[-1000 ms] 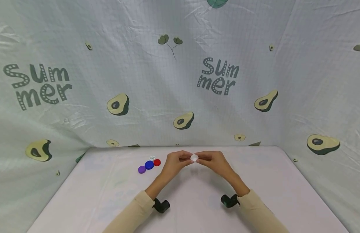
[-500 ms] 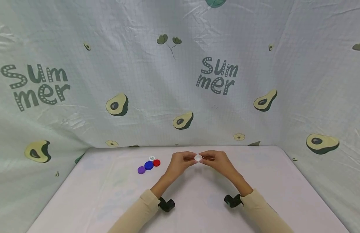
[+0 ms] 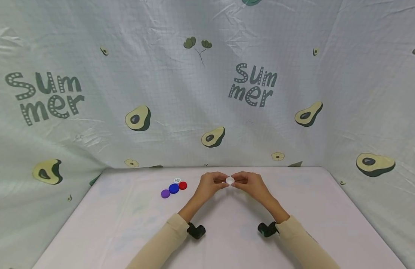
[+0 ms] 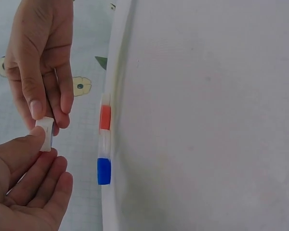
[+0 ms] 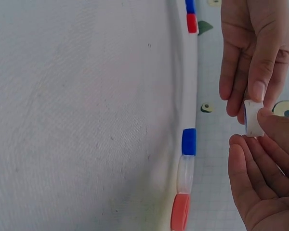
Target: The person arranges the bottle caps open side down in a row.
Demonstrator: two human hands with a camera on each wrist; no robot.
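A small white cap [image 3: 230, 181] is held up over the far part of the table, its round face showing in the head view. My left hand [image 3: 208, 185] pinches it from the left with thumb and fingers. From the right, my right hand [image 3: 251, 183] pinches the opposite edge. Seen side-on in the left wrist view, the white cap [image 4: 46, 134] is short, with a bluish edge. In the right wrist view the thumbs and fingertips of both hands meet at the cap [image 5: 253, 118].
Left of the hands lie a purple disc [image 3: 165, 194], a blue disc [image 3: 174, 188], a red disc [image 3: 183, 185] and a marked white disc [image 3: 177, 181]. More coloured pieces line the far edge in the wrist views, including a blue one [image 5: 189, 142]. A printed cloth [image 3: 173, 149] hangs behind.
Both hands have shifted slightly to the right together with the white cap, still holding it between them. The discs on the table have stayed where they were.
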